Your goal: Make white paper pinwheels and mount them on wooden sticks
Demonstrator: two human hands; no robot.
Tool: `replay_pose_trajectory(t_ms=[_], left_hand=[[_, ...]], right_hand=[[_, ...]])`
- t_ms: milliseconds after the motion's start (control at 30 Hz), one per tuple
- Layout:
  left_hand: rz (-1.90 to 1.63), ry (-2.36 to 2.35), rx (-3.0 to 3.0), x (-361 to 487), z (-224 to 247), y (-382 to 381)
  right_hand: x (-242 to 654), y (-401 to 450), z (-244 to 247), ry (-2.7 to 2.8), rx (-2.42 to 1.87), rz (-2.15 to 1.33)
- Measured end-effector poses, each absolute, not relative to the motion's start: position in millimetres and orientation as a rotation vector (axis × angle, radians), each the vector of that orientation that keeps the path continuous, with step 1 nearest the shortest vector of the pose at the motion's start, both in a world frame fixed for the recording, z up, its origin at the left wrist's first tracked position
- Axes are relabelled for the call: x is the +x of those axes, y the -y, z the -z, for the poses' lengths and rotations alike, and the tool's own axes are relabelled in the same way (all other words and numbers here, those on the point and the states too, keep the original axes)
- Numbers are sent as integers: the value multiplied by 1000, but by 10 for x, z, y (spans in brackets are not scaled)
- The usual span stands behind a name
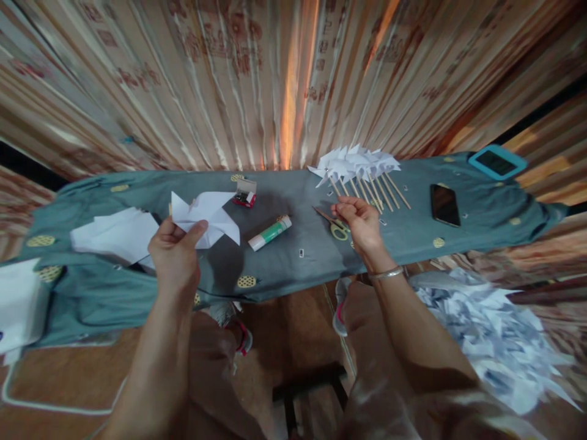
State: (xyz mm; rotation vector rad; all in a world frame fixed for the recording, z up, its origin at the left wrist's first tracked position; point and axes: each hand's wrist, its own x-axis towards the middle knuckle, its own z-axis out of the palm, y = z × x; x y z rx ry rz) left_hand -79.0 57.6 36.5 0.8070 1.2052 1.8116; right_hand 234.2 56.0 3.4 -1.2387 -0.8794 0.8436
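Observation:
A white paper pinwheel (208,215) is pinched between the thumb and fingers of my left hand (177,247), above the left part of the cloth-covered table. My right hand (360,223) is closed in a pinch; whatever its fingertips hold, if anything, is too small to make out. Just beyond and beside it lie scissors with pale green handles (339,231), partly covered by the hand. Between my hands a green and white glue stick (270,233) rests on the cloth. Near the pinwheel sits a small open red and white box (244,193) with dark little pieces inside.
Several finished pinwheels on sticks (358,164) lie at the back. Folded white paper (114,231) is at the left. A phone (444,205) and a blue-framed tablet (498,162) lie at the right. A heap of white paper pieces (499,336) stands below. Curtains (220,91) hang behind the table.

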Motion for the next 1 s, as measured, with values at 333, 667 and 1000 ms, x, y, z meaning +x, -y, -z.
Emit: replay_pose_trajectory(t_ms=[333,667,1000], left_hand=[[-1862,-1196,826,-913,-336,-628],[-1866,-1203,842,-897,-342,-625],[-1801,-1260,841,-916,-316,-602]], right_hand=[[2125,-602,74,940,-1237,-907],[1567,-761,26,1452,-1340,-871],[818,-1543,-439,2529,-1564,-151]])
